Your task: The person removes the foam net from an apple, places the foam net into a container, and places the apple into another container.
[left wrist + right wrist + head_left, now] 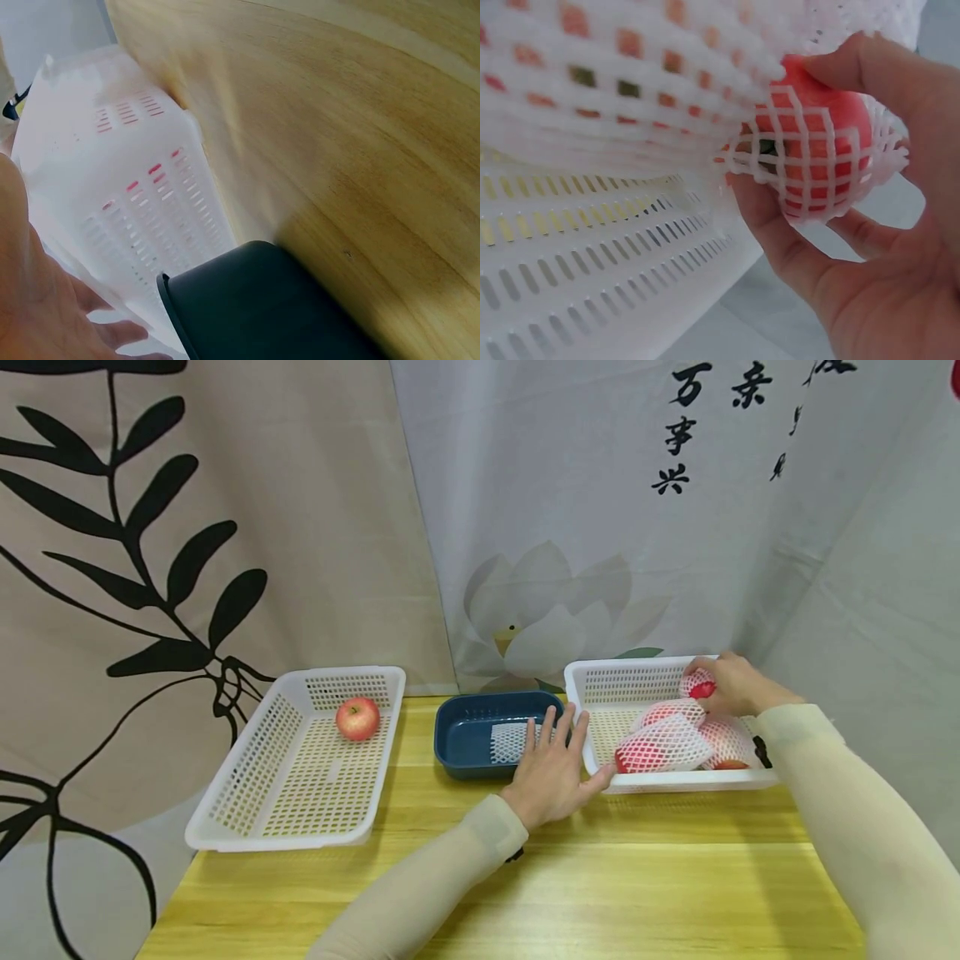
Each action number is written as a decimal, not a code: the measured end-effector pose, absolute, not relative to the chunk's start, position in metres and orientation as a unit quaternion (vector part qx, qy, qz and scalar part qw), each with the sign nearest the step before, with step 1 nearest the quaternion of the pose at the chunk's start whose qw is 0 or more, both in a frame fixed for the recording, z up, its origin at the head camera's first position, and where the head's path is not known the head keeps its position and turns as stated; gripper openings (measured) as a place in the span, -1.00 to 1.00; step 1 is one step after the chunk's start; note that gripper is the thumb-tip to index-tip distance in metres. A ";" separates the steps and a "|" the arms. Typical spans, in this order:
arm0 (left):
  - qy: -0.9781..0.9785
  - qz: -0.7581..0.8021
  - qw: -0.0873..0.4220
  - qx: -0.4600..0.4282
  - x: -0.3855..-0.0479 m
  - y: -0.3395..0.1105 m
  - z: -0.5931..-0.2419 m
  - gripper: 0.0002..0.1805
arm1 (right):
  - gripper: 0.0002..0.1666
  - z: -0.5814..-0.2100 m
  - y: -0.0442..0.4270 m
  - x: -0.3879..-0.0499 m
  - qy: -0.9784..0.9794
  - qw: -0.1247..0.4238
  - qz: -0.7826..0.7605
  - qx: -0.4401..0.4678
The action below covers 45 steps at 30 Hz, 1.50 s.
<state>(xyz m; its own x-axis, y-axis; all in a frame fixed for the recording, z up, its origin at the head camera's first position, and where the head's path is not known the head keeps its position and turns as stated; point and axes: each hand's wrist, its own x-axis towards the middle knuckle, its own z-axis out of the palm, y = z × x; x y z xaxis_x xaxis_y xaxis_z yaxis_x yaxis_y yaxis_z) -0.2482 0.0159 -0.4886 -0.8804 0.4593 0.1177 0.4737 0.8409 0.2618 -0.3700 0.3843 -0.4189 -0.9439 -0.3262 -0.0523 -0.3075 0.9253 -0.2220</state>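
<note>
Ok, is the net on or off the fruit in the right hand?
On, but not fully: the foam net covers much of the fruit the right hand holds, leaving some red skin bare.

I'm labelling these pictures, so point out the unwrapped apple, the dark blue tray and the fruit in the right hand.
Unwrapped apple (357,719): head view, middle of its skin.
Dark blue tray (468,737): head view, bare floor, left end.
Held fruit (823,94): right wrist view, bare red skin.
</note>
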 end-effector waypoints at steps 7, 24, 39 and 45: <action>-0.961 -0.131 0.023 -0.242 -0.248 0.016 -0.488 0.08 | -0.23 -0.411 0.383 -0.365 0.980 0.030 -0.129 -0.148; -0.960 -0.140 0.031 -0.242 -0.248 0.016 -0.489 0.07 | -0.16 -0.399 0.382 -0.358 0.976 -0.008 -0.165 -0.144; -0.958 -0.147 0.036 -0.245 -0.248 0.017 -0.491 0.06 | -0.25 -0.389 0.366 -0.344 0.970 -0.044 -0.186 -0.149; -0.957 -0.151 0.038 -0.243 -0.248 0.016 -0.489 0.05 | -0.23 -0.386 0.358 -0.338 0.967 -0.063 -0.195 -0.153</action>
<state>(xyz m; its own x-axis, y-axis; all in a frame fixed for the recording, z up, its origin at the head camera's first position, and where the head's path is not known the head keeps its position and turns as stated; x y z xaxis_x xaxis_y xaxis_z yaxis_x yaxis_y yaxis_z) -0.2479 0.0158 -0.4889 -0.8788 0.4541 0.1465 0.4772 0.8363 0.2699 -0.3375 0.3575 -0.3858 -0.9455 -0.2702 0.1816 -0.3195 0.8771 -0.3587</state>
